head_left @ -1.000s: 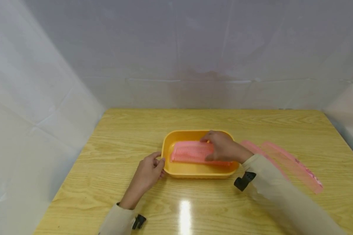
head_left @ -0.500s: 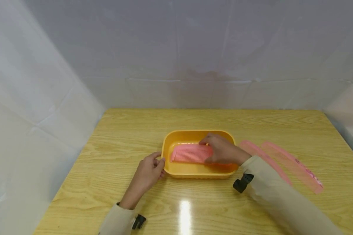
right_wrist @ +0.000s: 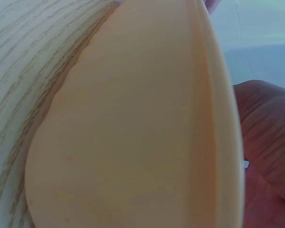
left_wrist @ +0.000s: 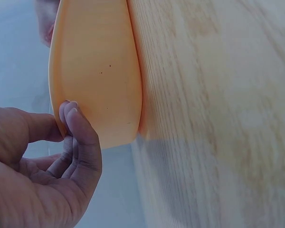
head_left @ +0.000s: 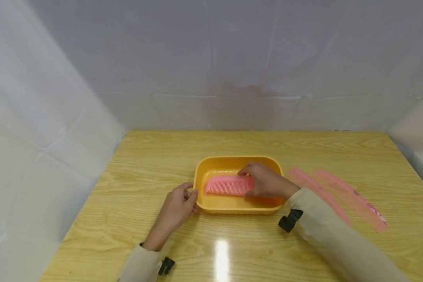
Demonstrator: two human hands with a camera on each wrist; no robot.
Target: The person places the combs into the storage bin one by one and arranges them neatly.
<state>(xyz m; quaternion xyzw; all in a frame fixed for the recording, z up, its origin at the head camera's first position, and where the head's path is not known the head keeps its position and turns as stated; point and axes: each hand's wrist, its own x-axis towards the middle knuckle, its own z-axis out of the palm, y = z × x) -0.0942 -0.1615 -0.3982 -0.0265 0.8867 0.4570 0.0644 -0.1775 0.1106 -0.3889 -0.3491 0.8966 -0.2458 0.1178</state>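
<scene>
A yellow tray sits mid-table in the head view. Inside it lies a pink comb, its teeth toward me. My right hand reaches into the tray and grips the comb's right end, thumb on the far side. My left hand pinches the tray's left rim between thumb and fingers. In the left wrist view the left hand sits at the tray's outer wall. The right wrist view shows only the tray wall and my palm; the comb is hidden there.
Two more long pink combs lie side by side on the wooden table, right of the tray. White sheeting walls the table at the back and both sides. A light glare sits near the front edge.
My right hand has lowered the comb from above the rim down into the tray and drawn slightly toward me. The left hand and the tray have not moved.
</scene>
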